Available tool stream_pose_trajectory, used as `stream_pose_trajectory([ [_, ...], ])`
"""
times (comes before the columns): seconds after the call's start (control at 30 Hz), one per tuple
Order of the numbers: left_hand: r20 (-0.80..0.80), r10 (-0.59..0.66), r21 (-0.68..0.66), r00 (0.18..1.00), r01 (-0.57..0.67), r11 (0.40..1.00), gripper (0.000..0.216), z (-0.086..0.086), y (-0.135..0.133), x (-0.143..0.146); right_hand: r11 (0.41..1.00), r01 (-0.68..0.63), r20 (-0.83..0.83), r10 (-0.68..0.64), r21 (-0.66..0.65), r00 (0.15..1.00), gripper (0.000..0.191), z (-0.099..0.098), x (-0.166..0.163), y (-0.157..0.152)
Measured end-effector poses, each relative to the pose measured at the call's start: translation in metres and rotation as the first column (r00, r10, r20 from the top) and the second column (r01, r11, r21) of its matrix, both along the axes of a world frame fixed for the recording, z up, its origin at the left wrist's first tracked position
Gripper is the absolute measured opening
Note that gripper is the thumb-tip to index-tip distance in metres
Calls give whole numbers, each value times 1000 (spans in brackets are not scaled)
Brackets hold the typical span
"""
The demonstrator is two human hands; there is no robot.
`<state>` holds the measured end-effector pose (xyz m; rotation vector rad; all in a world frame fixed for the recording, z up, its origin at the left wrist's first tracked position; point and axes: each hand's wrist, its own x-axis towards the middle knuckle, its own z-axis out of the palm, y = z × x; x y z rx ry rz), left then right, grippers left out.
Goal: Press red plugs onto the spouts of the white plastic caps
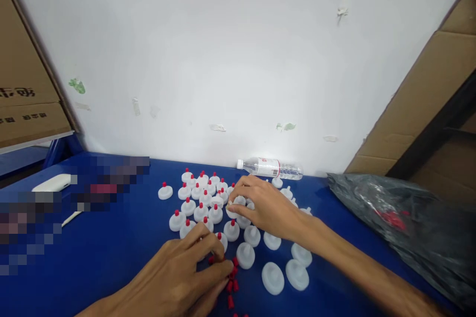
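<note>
Several white round plastic caps stand on a blue table (pixel 111 257). Those at the left and back, such as one capped piece (pixel 165 191), carry small red plugs; several bare white caps (pixel 272 278) lie at the front right. Loose red plugs (pixel 232 285) are scattered near the front edge. My left hand (pixel 182 277) rests over these plugs, fingertips pinched around one at the cluster's front. My right hand (pixel 266 205) reaches into the middle of the cluster, fingertips closed on a white cap (pixel 238 201).
A clear water bottle (pixel 269 167) lies on its side against the white wall. A dark plastic bag (pixel 409 223) with red pieces inside sits at the right. Cardboard boxes (pixel 26 94) stand at both sides. A white object (pixel 52 183) lies at the left.
</note>
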<state>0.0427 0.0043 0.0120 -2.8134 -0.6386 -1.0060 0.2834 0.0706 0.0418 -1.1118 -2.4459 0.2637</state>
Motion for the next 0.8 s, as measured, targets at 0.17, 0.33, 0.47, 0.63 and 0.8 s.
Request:
stream_pose_trajectory([
  [0.17,-98,-27,-49,995,22,999,29,-9,3,-2,999,-15,54,13,35,998,12,-7,-4,1],
  [0.33,-83,62,-41,995,-65,997,29,-7,0,-4,999,16,39,-18,34,999,15,5,2,1],
  [0.47,-54,148,-56,988,-151,987,32,-2,0,-4,1000,-17,53,18,-11,998,16,14,4,-2],
  [0.63,-29,193,-118,981,-195,974,27,-2,4,-5,993,-96,101,102,-62,990,17,18,3,-6],
  [0.8,-23,245,-113,969,-246,963,26,-4,8,-7,983,-132,98,145,-124,985,14,30,6,-11],
])
